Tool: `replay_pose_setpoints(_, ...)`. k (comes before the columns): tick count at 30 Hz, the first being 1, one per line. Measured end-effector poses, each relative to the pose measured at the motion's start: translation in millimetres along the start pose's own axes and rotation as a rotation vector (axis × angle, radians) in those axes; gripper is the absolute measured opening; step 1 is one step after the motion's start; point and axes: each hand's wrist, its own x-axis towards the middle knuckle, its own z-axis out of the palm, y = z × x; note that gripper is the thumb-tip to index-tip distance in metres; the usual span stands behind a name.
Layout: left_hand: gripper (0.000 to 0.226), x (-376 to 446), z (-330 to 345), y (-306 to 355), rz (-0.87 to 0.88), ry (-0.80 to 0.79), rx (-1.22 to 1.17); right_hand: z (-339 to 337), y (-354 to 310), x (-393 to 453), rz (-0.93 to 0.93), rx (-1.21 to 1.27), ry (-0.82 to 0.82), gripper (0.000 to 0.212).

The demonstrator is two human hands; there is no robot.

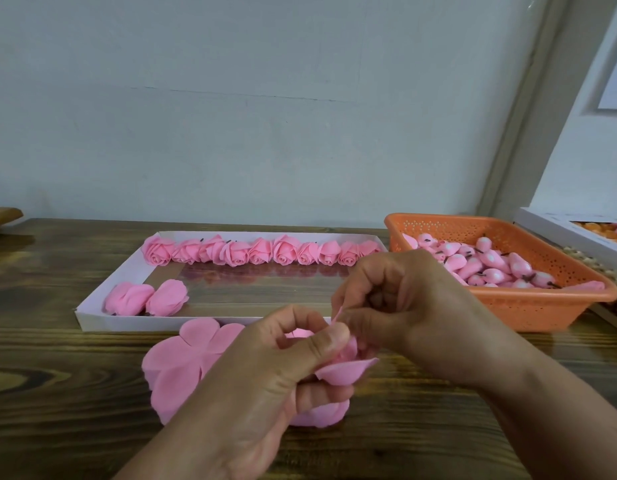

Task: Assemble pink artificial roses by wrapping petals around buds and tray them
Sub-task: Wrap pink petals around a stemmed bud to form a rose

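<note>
While both hands are working close together just above the wooden table [57,358], a half-made rose [338,355] is sitting between them. It is pink, and most of it is hiding behind the fingers. One loose petal [345,371] is sticking out flat to the right, under the left thumb.

The left hand [265,375] is curling around the rose from below, with the thumb pressing on top of it. The right hand [404,306] is reaching in from the right, and its fingertips are pinching the thin edge of a petal [338,315] at the top of the rose. The two hands are touching at that spot.

Under the left hand, a pile of flat pink petals [182,362] is lying on the table. Part of the pile is peeking out below the hand too.

Just behind the pile, a white tray [92,315] is lying flat. Along its far side, a row of finished roses [262,251] is sitting side by side, one touching the next. Near its front left corner, two more roses [146,298] are lying next to each other.

To the right of the tray, an orange basket [542,308] with little holes is sitting on the table. Lots of pink buds [490,265] with short dark stems are piling up inside it.

Past the basket, at the right edge, a white box [556,225] is showing with something orange in it. A pale blue wall [265,98] is standing behind everything.
</note>
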Motion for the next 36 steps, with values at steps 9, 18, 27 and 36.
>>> replay_pose_setpoints(9,0.06,2,-5,1,-0.045,-0.045,0.023,-4,1,-1,0.014,0.105,-0.136,0.014)
replay_pose_setpoints(18,0.011,5,-1,-2,0.05,-0.012,0.021,-4,3,3,0.015,0.028,-0.063,0.025)
replay_pose_setpoints(27,0.013,7,-1,-4,0.145,-0.041,0.012,-4,-5,6,-0.011,-0.031,-0.072,0.029)
replay_pose_setpoints(36,0.046,14,-31,-3,0.123,-0.379,0.117,-6,-6,9,0.054,-0.1,-0.028,0.036)
